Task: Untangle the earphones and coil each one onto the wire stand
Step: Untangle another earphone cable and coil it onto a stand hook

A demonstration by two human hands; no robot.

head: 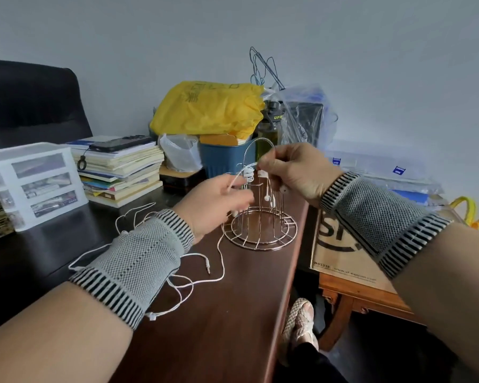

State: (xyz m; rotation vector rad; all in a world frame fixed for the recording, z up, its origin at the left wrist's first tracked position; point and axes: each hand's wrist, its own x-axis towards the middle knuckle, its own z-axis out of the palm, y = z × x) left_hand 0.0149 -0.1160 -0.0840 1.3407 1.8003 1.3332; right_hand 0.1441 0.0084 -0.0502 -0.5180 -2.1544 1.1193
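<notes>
A wire stand (259, 217) sits on a dark desk (205, 313). Above it, the right hand (296, 172) pinches a white earphone cord (249, 168) at the stand's top; the left hand (216, 205), just left of the stand, curls around the same cord. More cord (194, 283) trails left of the stand.

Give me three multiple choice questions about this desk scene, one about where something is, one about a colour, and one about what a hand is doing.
1. Where does the dark phone lie?
A. on the stack of books
B. inside the drawer unit
C. on the cardboard box

2. What colour is the bag atop the blue bin?
A. red
B. yellow
C. green

3. What is the right hand doing?
A. resting flat on the desk
B. holding the phone
C. pinching white earphone cable at the wire stand

Answers: 1 A, the phone rests on the top book. 2 B, the crumpled bag is bright yellow. 3 C, its fingers pinch cable by the stand's top.
</notes>
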